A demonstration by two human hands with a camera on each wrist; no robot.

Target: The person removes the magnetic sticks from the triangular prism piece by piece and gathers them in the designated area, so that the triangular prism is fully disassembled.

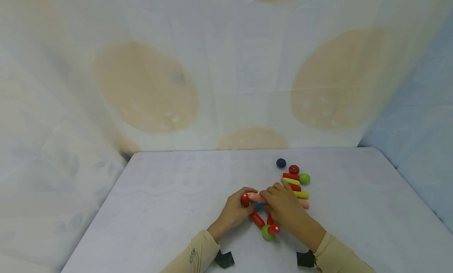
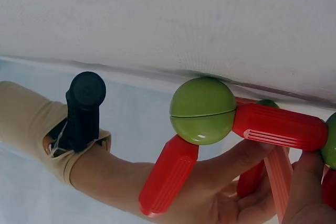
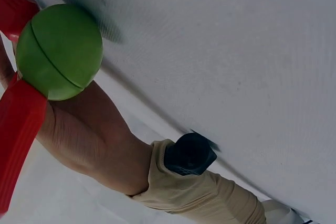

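Both hands meet at the middle of the table on a toy frame of rods and balls. My left hand [image 1: 240,203] grips its left end, where a red piece [image 1: 245,199] joins an orange rod [image 1: 255,196]. My right hand [image 1: 277,197] lies over the same orange rod with fingers curled on it. Below hang a blue ball [image 1: 259,205], a red rod [image 1: 257,220] and a green ball [image 1: 267,233]. Close up, the green ball [image 2: 202,110] joins two red rods [image 2: 169,177] in the left wrist view. The right wrist view shows the green ball [image 3: 59,51] against the other forearm.
Loose pieces lie just beyond my right hand: a navy ball [image 1: 281,163], a red ball [image 1: 294,169], a green ball [image 1: 304,179] and several coloured rods [image 1: 301,195]. The white table [image 1: 170,186] is walled by a draped cloth [image 1: 226,88] behind and at both sides.
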